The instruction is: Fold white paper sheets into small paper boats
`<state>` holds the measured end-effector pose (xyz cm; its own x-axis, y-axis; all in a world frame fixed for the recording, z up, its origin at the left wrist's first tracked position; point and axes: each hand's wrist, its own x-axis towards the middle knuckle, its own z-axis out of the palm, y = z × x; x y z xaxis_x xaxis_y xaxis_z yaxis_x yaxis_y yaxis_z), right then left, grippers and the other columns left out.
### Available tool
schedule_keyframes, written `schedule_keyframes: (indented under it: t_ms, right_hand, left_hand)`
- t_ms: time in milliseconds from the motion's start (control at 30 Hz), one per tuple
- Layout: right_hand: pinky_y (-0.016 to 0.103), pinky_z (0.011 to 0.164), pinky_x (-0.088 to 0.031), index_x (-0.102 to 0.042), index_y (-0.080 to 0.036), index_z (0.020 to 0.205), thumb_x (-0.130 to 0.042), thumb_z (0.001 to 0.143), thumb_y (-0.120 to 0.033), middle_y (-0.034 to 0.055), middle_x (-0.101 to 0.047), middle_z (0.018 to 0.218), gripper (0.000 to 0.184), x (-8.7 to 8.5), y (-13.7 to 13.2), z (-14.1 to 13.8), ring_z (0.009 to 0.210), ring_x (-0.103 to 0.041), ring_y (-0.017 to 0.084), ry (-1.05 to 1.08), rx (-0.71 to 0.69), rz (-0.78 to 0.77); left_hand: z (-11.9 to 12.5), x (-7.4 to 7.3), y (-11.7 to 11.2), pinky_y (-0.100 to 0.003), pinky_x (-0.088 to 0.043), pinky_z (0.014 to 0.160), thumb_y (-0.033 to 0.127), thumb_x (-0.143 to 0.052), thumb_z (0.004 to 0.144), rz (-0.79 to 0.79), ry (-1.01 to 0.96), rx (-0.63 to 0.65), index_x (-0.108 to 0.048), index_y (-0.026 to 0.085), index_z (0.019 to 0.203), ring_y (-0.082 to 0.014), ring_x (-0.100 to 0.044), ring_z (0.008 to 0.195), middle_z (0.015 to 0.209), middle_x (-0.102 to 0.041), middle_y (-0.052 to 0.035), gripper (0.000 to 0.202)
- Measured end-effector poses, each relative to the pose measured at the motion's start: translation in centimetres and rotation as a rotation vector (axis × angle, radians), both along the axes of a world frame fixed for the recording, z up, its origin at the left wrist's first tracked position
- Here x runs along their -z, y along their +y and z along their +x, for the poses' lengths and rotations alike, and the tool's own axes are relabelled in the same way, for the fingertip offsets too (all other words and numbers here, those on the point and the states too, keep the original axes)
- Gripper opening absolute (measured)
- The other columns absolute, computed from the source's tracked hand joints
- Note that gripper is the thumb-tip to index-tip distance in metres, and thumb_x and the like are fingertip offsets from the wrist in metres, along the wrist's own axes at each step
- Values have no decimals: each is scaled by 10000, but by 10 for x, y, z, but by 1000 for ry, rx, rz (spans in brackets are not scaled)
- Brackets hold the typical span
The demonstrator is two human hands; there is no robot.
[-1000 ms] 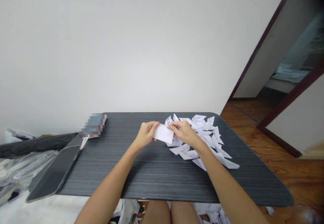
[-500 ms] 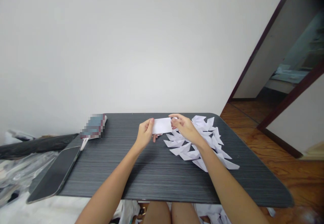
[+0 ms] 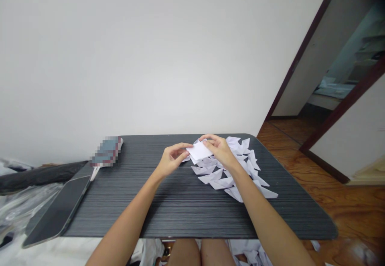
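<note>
A small white folded paper (image 3: 199,152) is pinched between both hands above the far middle of the dark striped table (image 3: 168,206). My left hand (image 3: 172,160) grips its left edge with thumb and fingers. My right hand (image 3: 219,150) holds its right side, fingers curled over the top. Just right of and beneath the hands lies a pile of several white folded paper boats (image 3: 237,169), spread over the table's right half.
A dark tablet or phone (image 3: 57,212) lies over the table's left edge. A blurred small object (image 3: 106,151) sits at the far left corner. A doorway (image 3: 339,81) and wooden floor (image 3: 345,202) are to the right. My knees (image 3: 201,254) show under the table's near edge.
The paper was held upright and wide between both hands; now it is tilted flatter and lower, with my hands closer together. The view has shifted slightly.
</note>
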<state>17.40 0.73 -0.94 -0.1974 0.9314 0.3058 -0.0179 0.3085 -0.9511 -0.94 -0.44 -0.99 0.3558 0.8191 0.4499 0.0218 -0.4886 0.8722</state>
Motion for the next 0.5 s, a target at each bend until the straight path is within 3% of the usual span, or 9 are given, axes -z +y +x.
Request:
schedule_keyframes:
  t_ms: [133, 233, 333, 400, 500]
  right_hand:
    - [248, 627, -415, -587, -160, 808, -481, 763, -372, 44, -614, 797, 240, -2, -1, 2, 722, -556, 145, -75, -34, 124]
    - [263, 701, -408, -585, -173, 867, -447, 789, -376, 52, -596, 879, 258, -8, -3, 6, 805, -543, 150, -144, -61, 178]
    - [286, 791, -379, -581, -200, 873, -577, 699, -373, 44, -554, 973, 246, -11, -6, 8, 922, -508, 171, -258, -73, 251]
    - [306, 863, -332, -593, -207, 801, -650, 626, -347, 35, -519, 1018, 231, -10, -7, 5, 1003, -466, 186, -322, -11, 298]
    - [317, 886, -305, -603, -193, 698, -635, 640, -331, 42, -518, 992, 153, -6, -5, -2, 1001, -468, 188, -301, 147, 296]
  left_hand:
    - [-1, -3, 0, -288, -461, 780, 249, -581, 716, 72, 31, -36, -661, 130, 815, -183, -591, 852, 898, -655, -89, 175]
    - [-1, -2, 2, -301, -474, 772, 264, -581, 711, 93, 46, -154, -674, 138, 783, -186, -610, 808, 855, -673, -78, 173]
    - [1, 2, 4, -313, -480, 774, 280, -576, 708, 138, 59, -281, -679, 146, 774, -190, -620, 791, 843, -680, -68, 181]
    - [3, 6, 3, -318, -480, 781, 277, -575, 708, 182, 76, -339, -680, 156, 771, -191, -623, 791, 847, -681, -62, 173]
    - [7, 10, 1, -309, -490, 763, 272, -571, 712, 241, 107, -394, -680, 173, 785, -187, -628, 786, 856, -680, -54, 164]
